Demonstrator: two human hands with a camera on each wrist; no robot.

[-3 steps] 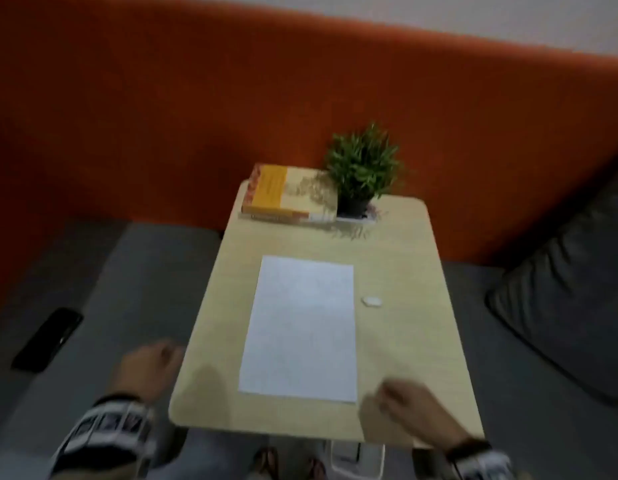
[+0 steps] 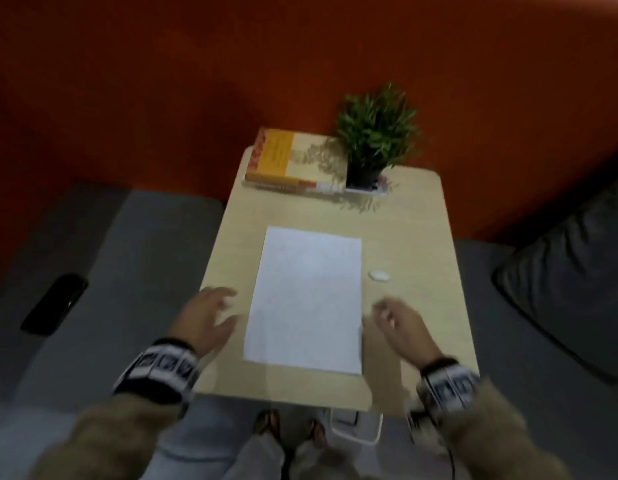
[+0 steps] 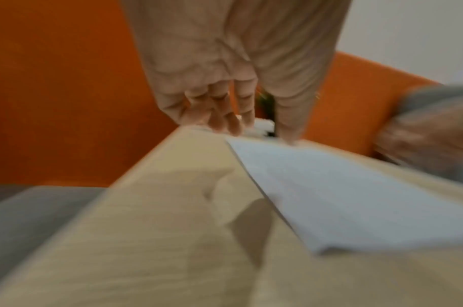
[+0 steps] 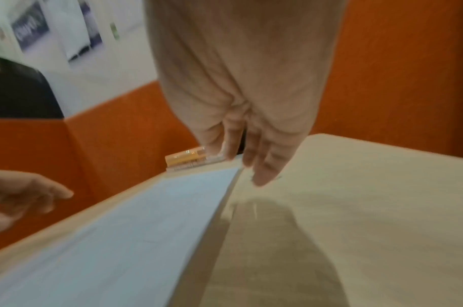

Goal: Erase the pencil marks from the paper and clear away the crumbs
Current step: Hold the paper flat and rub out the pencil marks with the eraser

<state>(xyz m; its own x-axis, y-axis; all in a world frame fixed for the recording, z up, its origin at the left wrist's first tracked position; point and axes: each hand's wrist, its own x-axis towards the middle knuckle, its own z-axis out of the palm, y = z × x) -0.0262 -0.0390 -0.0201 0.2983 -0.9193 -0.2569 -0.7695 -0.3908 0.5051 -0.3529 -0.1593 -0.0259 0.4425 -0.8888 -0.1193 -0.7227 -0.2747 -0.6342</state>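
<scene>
Left hand [image 2: 207, 315] is extended forward, palm down, fingers [image 3: 225, 116] straight and slightly spread, holding nothing. Right hand [image 2: 402, 327] is likewise extended, fingers [image 4: 264, 164] relaxed and near-straight, empty. Both wrists carry patterned bands below fuzzy tan sleeves.

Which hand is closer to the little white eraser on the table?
The right hand. It hovers just in front of the eraser, on the same side of the paper. The left hand is across the paper, on the sheet's other side, farther away.

Orange wall [image 2: 162, 81] behind a grey sofa [image 2: 92, 254], dim light.
</scene>
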